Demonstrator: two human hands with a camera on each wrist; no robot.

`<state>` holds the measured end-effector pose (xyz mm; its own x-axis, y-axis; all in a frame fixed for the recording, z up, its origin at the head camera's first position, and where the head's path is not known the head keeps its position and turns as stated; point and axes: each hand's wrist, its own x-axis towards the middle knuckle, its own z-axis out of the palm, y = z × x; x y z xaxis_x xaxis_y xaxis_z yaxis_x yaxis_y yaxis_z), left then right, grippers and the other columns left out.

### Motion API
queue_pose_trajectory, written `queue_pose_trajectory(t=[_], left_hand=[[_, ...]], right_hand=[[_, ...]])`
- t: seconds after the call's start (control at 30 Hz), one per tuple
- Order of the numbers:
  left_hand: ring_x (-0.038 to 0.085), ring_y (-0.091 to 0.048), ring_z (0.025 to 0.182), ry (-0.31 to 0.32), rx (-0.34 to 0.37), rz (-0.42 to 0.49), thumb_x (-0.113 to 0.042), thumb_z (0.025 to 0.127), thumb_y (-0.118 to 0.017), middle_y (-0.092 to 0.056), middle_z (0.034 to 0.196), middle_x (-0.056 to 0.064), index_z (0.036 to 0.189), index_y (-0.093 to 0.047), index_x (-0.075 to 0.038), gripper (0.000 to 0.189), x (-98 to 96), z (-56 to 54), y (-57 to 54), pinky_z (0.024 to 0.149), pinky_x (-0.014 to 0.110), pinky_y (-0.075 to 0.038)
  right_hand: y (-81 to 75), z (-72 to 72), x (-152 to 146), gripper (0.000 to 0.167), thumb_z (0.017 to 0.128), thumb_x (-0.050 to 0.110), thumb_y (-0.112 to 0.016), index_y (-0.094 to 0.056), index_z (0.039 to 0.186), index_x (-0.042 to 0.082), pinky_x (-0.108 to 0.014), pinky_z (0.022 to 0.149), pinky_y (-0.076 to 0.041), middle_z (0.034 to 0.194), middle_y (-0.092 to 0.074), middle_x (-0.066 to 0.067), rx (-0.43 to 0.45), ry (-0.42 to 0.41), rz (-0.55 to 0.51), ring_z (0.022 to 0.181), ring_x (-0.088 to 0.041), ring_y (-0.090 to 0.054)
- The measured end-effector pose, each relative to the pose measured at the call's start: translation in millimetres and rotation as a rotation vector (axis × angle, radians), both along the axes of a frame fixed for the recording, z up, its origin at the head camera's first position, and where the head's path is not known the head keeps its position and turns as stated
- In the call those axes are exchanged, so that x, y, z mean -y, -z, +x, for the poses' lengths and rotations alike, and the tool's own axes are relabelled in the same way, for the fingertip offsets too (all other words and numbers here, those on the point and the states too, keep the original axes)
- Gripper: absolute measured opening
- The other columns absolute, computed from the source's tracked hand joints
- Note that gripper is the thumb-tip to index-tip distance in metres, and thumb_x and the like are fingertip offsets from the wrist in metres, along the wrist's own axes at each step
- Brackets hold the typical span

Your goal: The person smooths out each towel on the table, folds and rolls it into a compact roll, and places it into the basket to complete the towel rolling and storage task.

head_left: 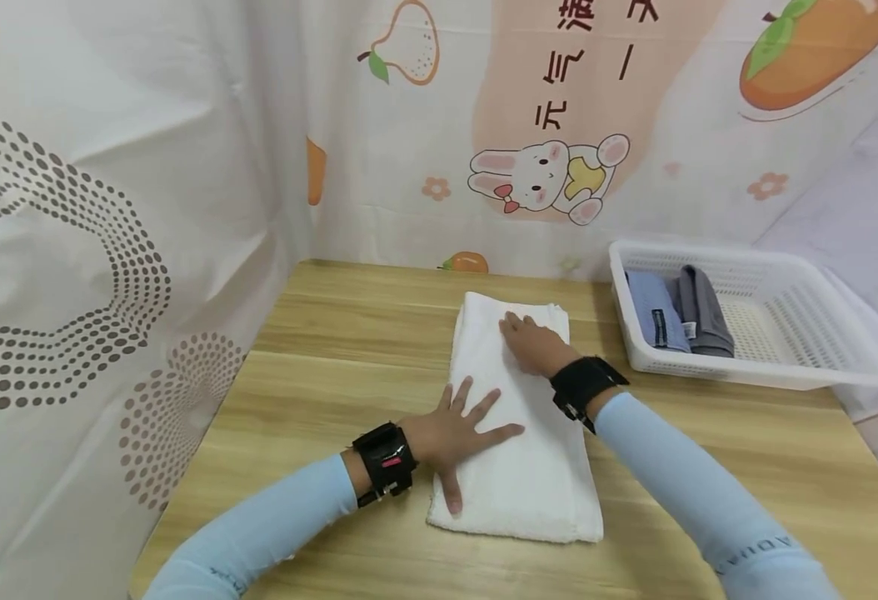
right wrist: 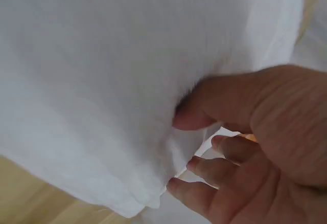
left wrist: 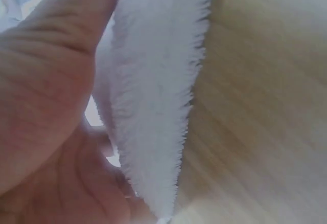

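A white towel (head_left: 536,467), folded into a long strip, lies on the wooden table. My left hand (head_left: 450,437) rests on its left side with the fingers spread wide, the thumb near the front left corner. In the left wrist view the towel's fuzzy edge (left wrist: 158,91) runs beside the thumb. Higher up the towel, my right hand (head_left: 535,343) touches its top near the far end. The right wrist view has the right hand's thumb (right wrist: 204,106) against the white cloth and the fingertips at the surface.
A white plastic basket (head_left: 776,371) stands at the back right of the table (head_left: 334,333). Inside it are a folded blue cloth (head_left: 652,308) and a folded grey cloth (head_left: 705,312). Behind the table hangs a printed curtain (head_left: 394,208), with a dotted one (head_left: 207,167) on the left.
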<state>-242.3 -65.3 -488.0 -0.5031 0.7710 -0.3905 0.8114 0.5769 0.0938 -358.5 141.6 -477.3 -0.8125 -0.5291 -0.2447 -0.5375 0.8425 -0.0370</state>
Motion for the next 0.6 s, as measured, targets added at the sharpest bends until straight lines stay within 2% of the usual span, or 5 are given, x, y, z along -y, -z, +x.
queue_pose_trajectory(t=[0.17,0.3,0.37,0.47,0.6], left_hand=[[0.057,-0.005,0.149,0.062,-0.105,0.022,-0.083,0.055,-0.071,-0.005,0.168,0.025,0.167,-0.005,-0.031,0.14,9.5,3.1,1.2,0.121,0.062,-0.014],[0.042,-0.033,0.147,0.182,-0.142,0.165,-0.077,0.067,-0.069,-0.036,0.16,0.021,0.158,-0.039,-0.015,0.114,19.6,22.7,-1.9,0.117,0.048,-0.033],[0.029,-0.045,0.14,0.245,-0.148,0.251,-0.077,0.07,-0.069,-0.049,0.151,0.012,0.145,-0.054,-0.015,0.098,25.9,34.6,-4.8,0.111,0.038,-0.041],[0.015,-0.05,0.121,0.31,-0.223,0.3,-0.08,0.071,-0.069,-0.056,0.13,0.001,0.129,-0.059,-0.018,0.085,31.3,49.3,-4.1,0.097,0.026,-0.043],[0.012,-0.048,0.102,0.299,-0.352,0.297,-0.07,0.081,-0.074,-0.052,0.109,-0.004,0.119,-0.058,-0.019,0.065,34.6,62.5,5.4,0.089,0.025,-0.042]], right_hand=[[-9.9,55.4,-25.2,0.051,0.091,-0.006,-0.066,-0.055,0.141,-0.002,-0.052,0.089,-0.056,0.146,-0.05,-0.029,-0.057,-0.151,-0.218,0.12,-0.045,-0.06],[-2.4,125.9,-52.6,0.042,0.088,0.008,-0.077,-0.067,0.129,0.006,-0.048,0.091,-0.056,0.14,-0.059,-0.022,-0.084,-0.326,-0.399,0.116,-0.036,-0.065],[5.2,159.3,-63.4,0.037,0.09,0.021,-0.079,-0.069,0.125,0.01,-0.045,0.09,-0.057,0.139,-0.061,-0.017,-0.135,-0.389,-0.448,0.118,-0.033,-0.064],[12.3,199.9,-74.1,0.046,0.092,0.043,-0.076,-0.067,0.128,0.015,-0.041,0.087,-0.058,0.143,-0.058,-0.01,-0.169,-0.392,-0.451,0.123,-0.028,-0.061],[16.2,224.6,-79.7,0.057,0.088,0.045,-0.081,-0.06,0.134,0.017,-0.034,0.085,-0.057,0.139,-0.054,-0.001,-0.181,-0.365,-0.4,0.12,-0.018,-0.058]])
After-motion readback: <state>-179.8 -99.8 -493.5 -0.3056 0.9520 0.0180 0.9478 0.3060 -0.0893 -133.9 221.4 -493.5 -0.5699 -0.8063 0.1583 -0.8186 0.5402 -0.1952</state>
